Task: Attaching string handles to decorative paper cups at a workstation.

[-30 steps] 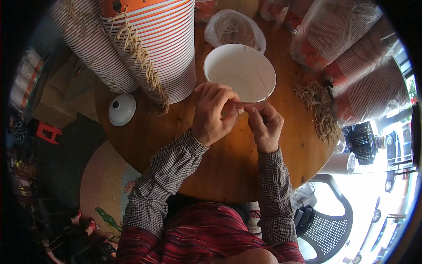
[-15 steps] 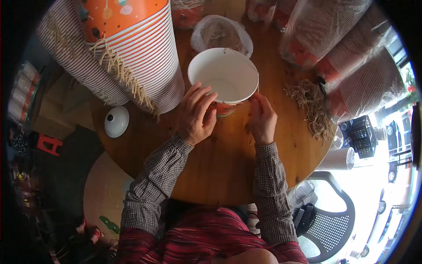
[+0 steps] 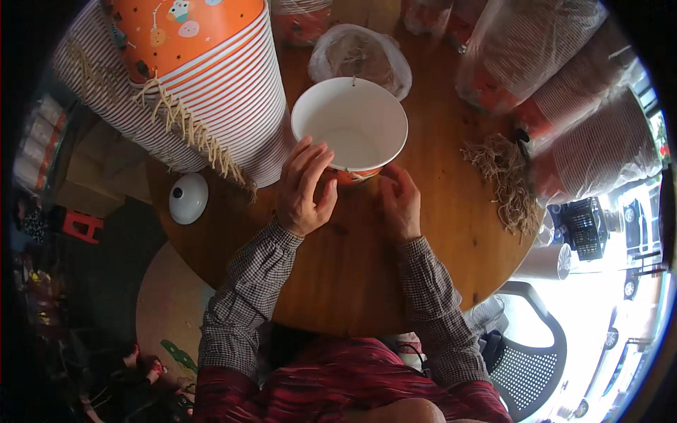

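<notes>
A white-lined paper bucket (image 3: 367,116) with an orange printed outside stands on the round wooden table (image 3: 338,275), its mouth facing up. A bit of pale cord (image 3: 356,175) shows below its near rim. My left hand (image 3: 305,187) rests at the bucket's near left side, fingers stretched and spread, their tips by the rim. Close to the near right side is my right hand (image 3: 401,201), its fingers bent and pressed together. What lies between those fingertips is hidden.
To the left rises a tall stack of orange buckets (image 3: 233,92) with cord handles, beside a white lid (image 3: 188,198). Behind the bucket sits a clear plastic bag (image 3: 388,53). Loose cords (image 3: 502,183) and plastic-wrapped bucket stacks (image 3: 592,151) occupy the right. A grey chair (image 3: 525,374) stands lower right.
The bucket has shifted slightly left. My right hand has moved left and a little down along its near side. The cord at the right rim now shows at the front.
</notes>
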Demonstrator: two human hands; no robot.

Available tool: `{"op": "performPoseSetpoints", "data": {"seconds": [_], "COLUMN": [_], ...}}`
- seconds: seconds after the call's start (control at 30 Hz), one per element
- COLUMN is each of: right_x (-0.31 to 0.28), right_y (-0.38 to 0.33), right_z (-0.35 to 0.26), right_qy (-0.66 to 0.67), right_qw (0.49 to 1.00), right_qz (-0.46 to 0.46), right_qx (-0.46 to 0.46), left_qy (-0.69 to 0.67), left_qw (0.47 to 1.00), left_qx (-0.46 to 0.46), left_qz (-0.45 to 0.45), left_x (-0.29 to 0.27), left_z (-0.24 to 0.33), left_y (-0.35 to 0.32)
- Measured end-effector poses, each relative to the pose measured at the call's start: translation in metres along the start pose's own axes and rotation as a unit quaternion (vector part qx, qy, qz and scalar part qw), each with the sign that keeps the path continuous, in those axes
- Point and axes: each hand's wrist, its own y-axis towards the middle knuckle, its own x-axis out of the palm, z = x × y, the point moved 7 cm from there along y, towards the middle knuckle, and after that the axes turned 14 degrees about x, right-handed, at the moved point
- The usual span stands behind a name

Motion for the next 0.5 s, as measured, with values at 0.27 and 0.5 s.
{"op": "performPoseSetpoints", "data": {"seconds": [0.27,0.5], "right_x": [-0.013,-0.009], "right_y": [-0.01,-0.033], "right_z": [-0.022,-0.052], "right_qy": [0.013,-0.068], "right_qw": [0.997,0.973], "right_qz": [0.038,0.086], "right_qx": [-0.062,-0.205], "left_qy": [-0.024,-0.104], "left_qw": [0.999,0.994], "left_qx": [0.018,0.02], "left_qz": [0.017,-0.001], "left_x": [0.004,0.007], "left_z": [0.008,0.025], "left_y": [0.004,0.008]}}
